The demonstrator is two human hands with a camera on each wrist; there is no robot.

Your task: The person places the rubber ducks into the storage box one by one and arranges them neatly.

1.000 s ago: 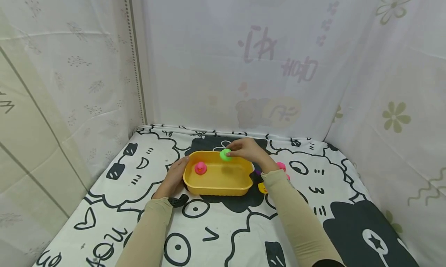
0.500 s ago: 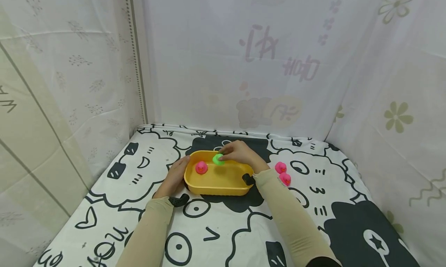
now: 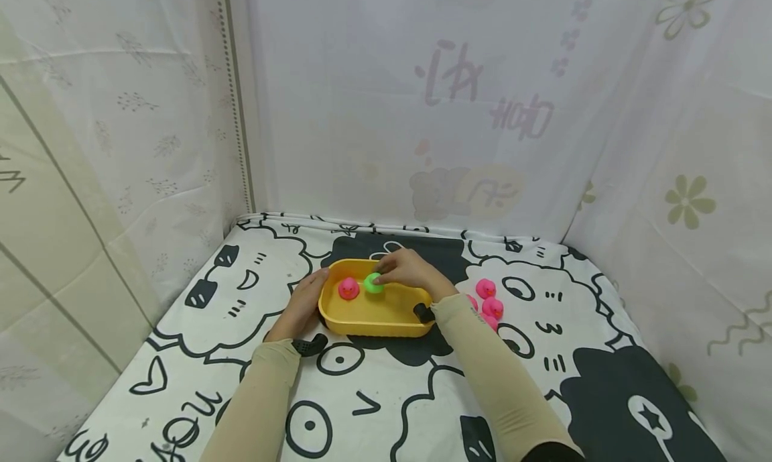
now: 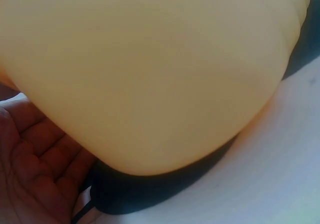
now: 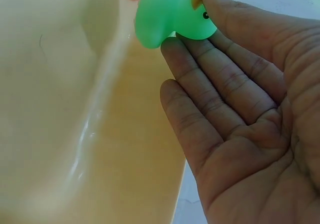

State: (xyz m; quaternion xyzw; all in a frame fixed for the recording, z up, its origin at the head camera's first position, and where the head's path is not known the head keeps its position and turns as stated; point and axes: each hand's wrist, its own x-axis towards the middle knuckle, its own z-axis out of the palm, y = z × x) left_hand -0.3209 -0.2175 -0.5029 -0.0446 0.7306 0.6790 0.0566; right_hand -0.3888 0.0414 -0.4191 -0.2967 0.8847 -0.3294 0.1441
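Note:
A yellow plastic tub (image 3: 386,328) sits on the covered surface, with a pink rubber duck (image 3: 348,288) inside at its left. My left hand (image 3: 303,302) holds the tub's left end, the thumb at the rim. In the left wrist view, the fingers (image 4: 37,156) lie along the outside of the tub wall, partly hidden by it. Over the inside of the tub, near its back wall, my right hand (image 3: 412,272) pinches a green rubber duck (image 3: 373,283). The right wrist view shows the thumb by its orange beak and the fingertips against its underside.
Several pink rubber ducks (image 3: 486,288) lie to the right of the tub, some partly hidden by the right sleeve (image 3: 482,341). The cloth (image 3: 338,415) has a black and white cartoon print. Pale printed curtains (image 3: 362,113) hang behind and at both sides.
My right hand has moved left and lower into the tub with the green duck. More pink ducks show beside the right sleeve. The left hand stays on the tub.

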